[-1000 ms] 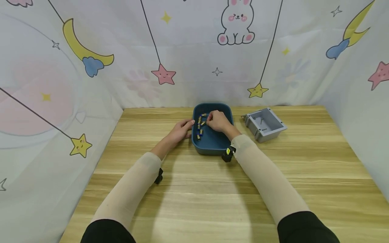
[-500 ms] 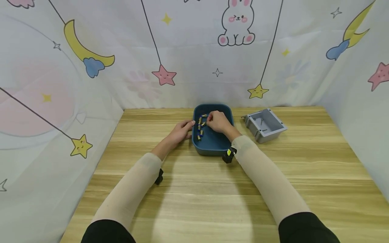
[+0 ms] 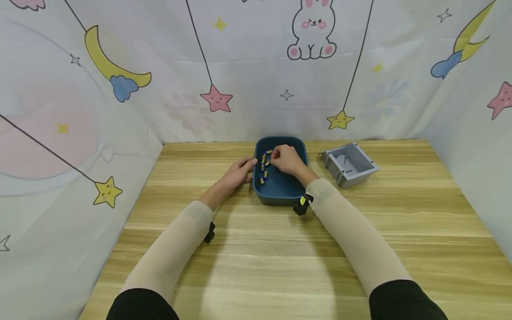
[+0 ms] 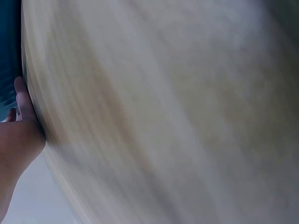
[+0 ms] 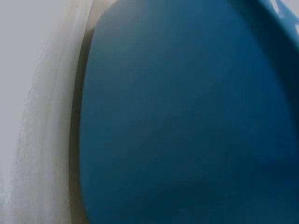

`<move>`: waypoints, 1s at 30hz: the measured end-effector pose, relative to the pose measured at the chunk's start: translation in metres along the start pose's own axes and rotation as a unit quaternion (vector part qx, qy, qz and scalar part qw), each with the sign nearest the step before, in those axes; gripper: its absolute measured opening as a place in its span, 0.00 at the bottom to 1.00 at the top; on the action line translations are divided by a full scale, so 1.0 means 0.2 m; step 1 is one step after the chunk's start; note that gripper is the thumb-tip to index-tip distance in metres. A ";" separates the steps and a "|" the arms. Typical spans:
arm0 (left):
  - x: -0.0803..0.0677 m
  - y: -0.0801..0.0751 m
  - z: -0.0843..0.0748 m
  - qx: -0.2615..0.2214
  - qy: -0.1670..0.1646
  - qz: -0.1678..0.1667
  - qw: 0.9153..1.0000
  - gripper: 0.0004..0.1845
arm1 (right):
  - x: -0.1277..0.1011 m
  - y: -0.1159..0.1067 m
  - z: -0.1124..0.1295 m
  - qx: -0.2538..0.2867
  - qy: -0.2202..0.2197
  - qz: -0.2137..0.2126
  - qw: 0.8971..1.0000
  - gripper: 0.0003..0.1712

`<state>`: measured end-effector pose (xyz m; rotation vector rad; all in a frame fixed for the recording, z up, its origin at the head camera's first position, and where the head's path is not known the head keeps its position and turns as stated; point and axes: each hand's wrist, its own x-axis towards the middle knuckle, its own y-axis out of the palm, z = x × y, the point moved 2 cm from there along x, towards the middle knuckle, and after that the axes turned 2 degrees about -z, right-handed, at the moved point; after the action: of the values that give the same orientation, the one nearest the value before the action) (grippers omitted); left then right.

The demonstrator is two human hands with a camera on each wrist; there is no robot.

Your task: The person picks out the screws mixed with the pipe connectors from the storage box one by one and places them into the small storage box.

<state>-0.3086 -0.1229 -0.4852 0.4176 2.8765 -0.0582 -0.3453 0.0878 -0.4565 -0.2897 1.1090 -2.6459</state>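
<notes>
Both hands at blue tray [image 3: 280, 191], far-centre of wooden table [image 3: 280, 258].

L hand [image 3: 238, 171]: rests against tray's left outer wall, fingers fairly straight, relaxed, tips at rim. Nothing gripped. L wrist view: blurred, shows only thumb [image 4: 22, 100] laid along table edge-on, sliver of blue tray [image 4: 9, 42] at far left.

R hand [image 3: 286, 160]: inside tray, over far half. Fingers curled in, tips bunched toward small blue-and-yellow parts [image 3: 263, 166]. Looks like pinch on one part near top of pile, but too small to confirm; can't tell if actually held or just touched. R wrist view: blurred, almost all blue tray floor [image 5: 187, 121], no fingers visible, pale table strip at left.

Small parts: loose cluster in tray's left half, running near-to-far, approx. btwn the two hands. Exact type unreadable.

Near half of tray floor bare.

Grey plastic box [image 3: 349, 163]: open top, to right of tray, near but apart, turned at angle. Small thin item inside, unclear what.

Wrist cams: black units strapped under both forearms, R one [image 3: 302, 204] just near of tray's near-right corner, L one [image 3: 209, 232] well near-left of tray. Beige sleeves on both arms.

Backdrop: printed cloth w/ stars, moons, bunny [image 3: 313, 29], round three sides.
</notes>
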 end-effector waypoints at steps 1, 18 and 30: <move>0.00 0.00 0.00 0.000 0.000 0.001 1.000 0.36 | 0.00 0.00 0.00 0.005 -0.001 -0.003 1.000 0.04; 0.01 0.02 0.01 0.003 0.001 -0.002 1.000 0.34 | -0.02 -0.06 0.01 0.055 -0.013 -0.004 0.998 0.07; -0.01 0.01 0.00 -0.006 -0.001 0.000 1.000 0.35 | -0.02 -0.10 0.05 0.038 -0.050 0.029 0.998 0.05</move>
<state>-0.3074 -0.1220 -0.4840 0.4160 2.8732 -0.0421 -0.3429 0.0955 -0.4364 -0.3641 0.9681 -2.5848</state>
